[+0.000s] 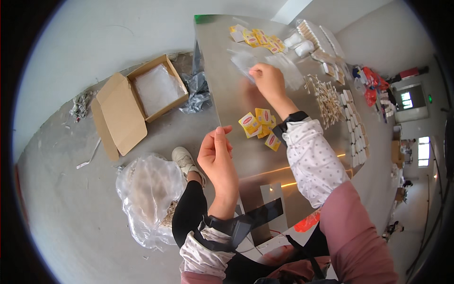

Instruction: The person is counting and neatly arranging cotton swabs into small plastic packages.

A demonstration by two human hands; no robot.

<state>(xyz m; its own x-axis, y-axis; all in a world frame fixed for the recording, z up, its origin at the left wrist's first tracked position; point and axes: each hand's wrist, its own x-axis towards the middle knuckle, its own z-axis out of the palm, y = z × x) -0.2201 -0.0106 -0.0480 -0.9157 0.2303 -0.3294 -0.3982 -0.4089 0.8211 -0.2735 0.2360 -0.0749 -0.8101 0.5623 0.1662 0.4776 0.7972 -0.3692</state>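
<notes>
Over the far part of the metal table (227, 85), my right hand (270, 84) is closed in a pinch at the edge of a clear plastic bag (241, 60). My left hand (218, 156) is raised by the table's left edge, its fingers curled and the thumb against them. Whatever may be inside those fingers is hidden. Between the two hands lies a small pile of yellow-and-white cards or packets (257, 124). Just right of my right fingers, more clear bags (286, 68) lie flat. Loose cotton swabs (326, 97) are heaped beyond my right wrist.
More yellow packets (257, 39), white rolls (300, 45) and swab bundles (312, 35) lie at the far end. White bundles (354, 128) line the right edge. On the floor stand an open cardboard box (137, 90) and a large clear bag (146, 194) by my foot.
</notes>
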